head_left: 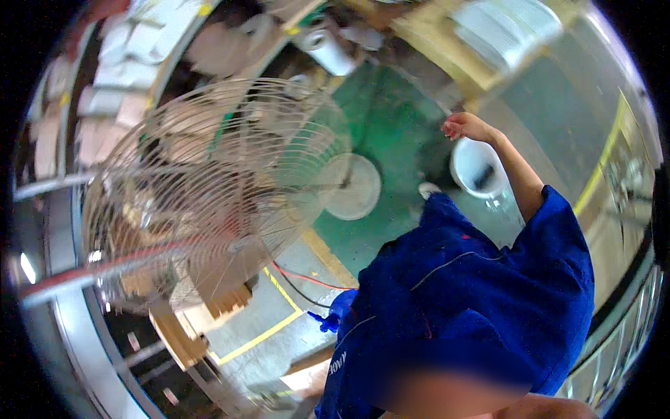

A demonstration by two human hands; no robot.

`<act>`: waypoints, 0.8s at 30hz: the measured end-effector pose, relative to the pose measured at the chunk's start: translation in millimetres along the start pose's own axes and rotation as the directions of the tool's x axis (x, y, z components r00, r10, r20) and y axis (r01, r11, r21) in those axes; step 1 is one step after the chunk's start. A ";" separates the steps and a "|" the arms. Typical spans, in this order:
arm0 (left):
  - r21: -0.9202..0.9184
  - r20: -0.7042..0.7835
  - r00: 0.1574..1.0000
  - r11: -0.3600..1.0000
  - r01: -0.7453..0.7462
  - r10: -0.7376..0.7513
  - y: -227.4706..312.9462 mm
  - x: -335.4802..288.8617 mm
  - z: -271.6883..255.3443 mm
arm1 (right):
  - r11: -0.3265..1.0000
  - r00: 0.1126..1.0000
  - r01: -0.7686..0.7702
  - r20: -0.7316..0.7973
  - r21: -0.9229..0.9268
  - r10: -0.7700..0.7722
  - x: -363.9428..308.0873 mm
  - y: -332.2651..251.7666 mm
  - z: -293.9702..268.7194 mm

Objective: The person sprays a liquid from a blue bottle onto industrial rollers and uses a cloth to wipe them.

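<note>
My right hand (466,127) reaches out past the far rim of a white bucket (457,171), on the bare forearm that comes from my blue sleeve. Its fingers are loosely bent and somewhat apart, and I see nothing in them; motion softens their outline. Inside the bucket is a dark shape (484,176) too blurred to name. My left hand does not show. By the left side of my blue shirt (453,279) is a small blue object (326,321) with prongs, its kind unclear.
A big wire fan guard (230,188) fills the left. Beyond it a round white disc (359,187) is on the green floor (391,105). Racks with stacked material (129,56) line the far left. Cardboard pieces (181,328) and a red hose (314,281) lie lower left.
</note>
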State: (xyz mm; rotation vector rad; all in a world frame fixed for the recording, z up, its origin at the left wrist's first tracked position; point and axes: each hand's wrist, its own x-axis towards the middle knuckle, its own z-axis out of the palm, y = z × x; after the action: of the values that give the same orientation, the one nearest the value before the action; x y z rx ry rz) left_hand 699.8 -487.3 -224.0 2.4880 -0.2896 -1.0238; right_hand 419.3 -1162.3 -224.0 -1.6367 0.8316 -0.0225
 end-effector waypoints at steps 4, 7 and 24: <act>-0.111 -0.159 0.979 0.988 0.107 -0.124 15.9 -53.9 35.3 | 0.979 0.978 0.194 0.063 0.061 -0.198 118.3 -93.0 -12.6; -0.205 -0.227 0.938 0.955 0.216 -0.261 26.9 -94.2 82.3 | 0.949 0.942 0.310 0.117 0.059 -0.315 212.0 -144.5 -8.5; -0.449 -0.236 0.789 0.784 0.430 -0.568 136.6 -127.7 231.7 | 0.821 0.539 0.555 0.696 0.130 -0.475 389.8 -389.7 319.9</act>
State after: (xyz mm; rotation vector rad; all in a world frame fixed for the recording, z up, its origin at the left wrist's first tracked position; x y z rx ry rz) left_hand 441.8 -635.9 -228.3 2.3651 0.6777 -0.6841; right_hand 1046.3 -1091.3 -134.8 -1.7463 -0.2821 0.2305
